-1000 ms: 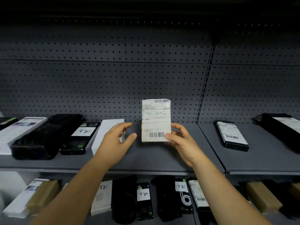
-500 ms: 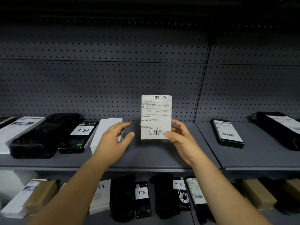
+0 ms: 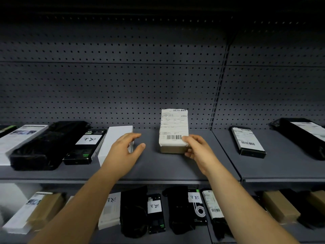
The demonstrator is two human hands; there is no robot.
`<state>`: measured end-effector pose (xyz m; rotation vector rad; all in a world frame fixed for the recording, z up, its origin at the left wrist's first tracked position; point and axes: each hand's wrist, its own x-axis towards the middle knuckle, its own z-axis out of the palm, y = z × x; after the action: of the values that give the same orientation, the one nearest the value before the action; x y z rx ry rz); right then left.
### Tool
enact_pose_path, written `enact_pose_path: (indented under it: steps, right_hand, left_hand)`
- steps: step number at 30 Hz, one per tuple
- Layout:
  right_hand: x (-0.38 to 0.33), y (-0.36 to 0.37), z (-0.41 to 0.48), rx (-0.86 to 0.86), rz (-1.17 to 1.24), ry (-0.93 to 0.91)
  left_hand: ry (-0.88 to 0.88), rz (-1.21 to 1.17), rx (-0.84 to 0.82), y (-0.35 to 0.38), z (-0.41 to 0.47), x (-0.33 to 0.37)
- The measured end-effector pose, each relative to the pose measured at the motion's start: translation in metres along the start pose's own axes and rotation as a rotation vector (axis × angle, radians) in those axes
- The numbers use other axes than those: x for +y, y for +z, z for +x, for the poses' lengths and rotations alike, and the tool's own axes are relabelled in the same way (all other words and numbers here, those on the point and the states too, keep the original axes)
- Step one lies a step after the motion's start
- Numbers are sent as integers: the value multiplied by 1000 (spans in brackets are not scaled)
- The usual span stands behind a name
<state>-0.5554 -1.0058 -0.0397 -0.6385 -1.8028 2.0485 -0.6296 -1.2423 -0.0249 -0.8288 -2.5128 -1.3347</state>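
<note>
A small brown box (image 3: 173,131) with a white shipping label and barcodes lies on the grey shelf (image 3: 158,166), tilted back a little toward the pegboard. My right hand (image 3: 198,152) grips its near right corner, thumb on the label and fingers curled under the front edge. My left hand (image 3: 124,152) hovers over the shelf to the left of the box, fingers relaxed and holding nothing, just in front of a white box (image 3: 114,138).
Left on the same shelf lie a black box with a white tag (image 3: 86,147), a black bag (image 3: 45,145) and a white carton (image 3: 19,138). Two black labelled packages (image 3: 248,143) (image 3: 302,134) lie on the right. The lower shelf holds several boxes and bags. Pegboard wall (image 3: 123,85) behind.
The labelled box has gone from being held upright in the air down onto the shelf, label now facing up. My right hand followed it down. My left hand stayed off it.
</note>
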Motion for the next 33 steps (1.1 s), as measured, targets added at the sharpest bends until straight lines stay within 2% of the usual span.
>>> enact_pose_path:
  steps: [8, 18, 22, 25, 28, 31, 33]
  right_hand:
    - [-13, 7, 4, 163, -626, -85]
    - [-12, 16, 12, 216, -634, -170]
    - [-23, 37, 1, 288, -643, -488]
    - [-27, 76, -11, 160, -715, -635]
    - [-15, 122, -19, -21, -821, -665]
    - [3, 160, -17, -189, -831, -434]
    - [10, 175, -14, -230, -825, -288]
  left_hand:
    - [-5, 12, 1, 3, 1, -6]
    - [-24, 95, 34, -20, 0, -26]
    - [-46, 167, 55, -39, -1, -45]
    - [-68, 244, 57, -53, -2, -59]
    - [-123, 284, 20, -64, -2, -71]
    - [-161, 305, -76, -69, -3, -78]
    - [-207, 298, -135, -70, -3, -80]
